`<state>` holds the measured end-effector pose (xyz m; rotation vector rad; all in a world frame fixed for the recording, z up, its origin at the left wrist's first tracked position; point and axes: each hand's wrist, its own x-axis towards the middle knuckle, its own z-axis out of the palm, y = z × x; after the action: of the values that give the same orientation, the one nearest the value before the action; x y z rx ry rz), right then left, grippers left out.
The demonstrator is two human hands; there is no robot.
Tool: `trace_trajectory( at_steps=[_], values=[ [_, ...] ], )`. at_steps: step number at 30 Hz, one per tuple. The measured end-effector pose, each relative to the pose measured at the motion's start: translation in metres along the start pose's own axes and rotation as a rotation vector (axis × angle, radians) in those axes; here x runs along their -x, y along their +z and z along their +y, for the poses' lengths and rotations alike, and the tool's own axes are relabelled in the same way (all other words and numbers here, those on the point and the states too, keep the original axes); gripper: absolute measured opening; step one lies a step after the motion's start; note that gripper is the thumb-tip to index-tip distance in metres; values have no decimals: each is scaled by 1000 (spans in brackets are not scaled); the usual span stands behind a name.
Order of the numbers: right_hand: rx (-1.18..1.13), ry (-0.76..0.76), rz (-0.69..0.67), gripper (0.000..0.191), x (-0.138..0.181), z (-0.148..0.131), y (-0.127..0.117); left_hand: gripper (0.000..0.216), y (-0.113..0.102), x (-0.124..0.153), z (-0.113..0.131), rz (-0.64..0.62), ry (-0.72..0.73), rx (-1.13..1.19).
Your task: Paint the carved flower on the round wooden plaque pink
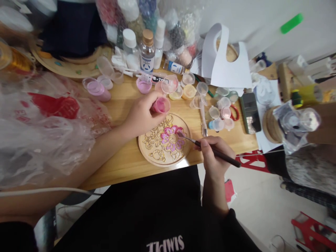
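Observation:
A round wooden plaque (147, 152) lies near the table's front edge, bearing gold raised outlines of flowers and leaves. Its large flower (170, 143) is filled with pink and lilac. My right hand (216, 154) is closed round the dark handle of a palette knife (219, 154), whose metal tip meets the flower's upper right petals. Just above the plaque, my left hand (145, 113) grips a small clear cup of deep pink paste (161, 105), tilted with its mouth toward the plaque. Part of the plaque's upper edge is hidden by this hand.
Small cups of coloured paste, including a lilac one (144, 85) and a yellow one (189, 91), stand behind the plaque. Bottles (147, 52) line the back. A phone (250, 113) lies right; crumpled plastic bags (39, 140) cover the left.

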<state>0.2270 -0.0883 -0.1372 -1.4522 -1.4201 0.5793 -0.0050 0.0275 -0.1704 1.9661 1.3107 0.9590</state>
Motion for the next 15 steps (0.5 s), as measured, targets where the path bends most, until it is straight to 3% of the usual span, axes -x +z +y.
trace_trajectory(
  at_steps=[15],
  values=[
    [-180,159,283,19,-1,10,13,26,-2,1,0,12,-7,24]
  ],
)
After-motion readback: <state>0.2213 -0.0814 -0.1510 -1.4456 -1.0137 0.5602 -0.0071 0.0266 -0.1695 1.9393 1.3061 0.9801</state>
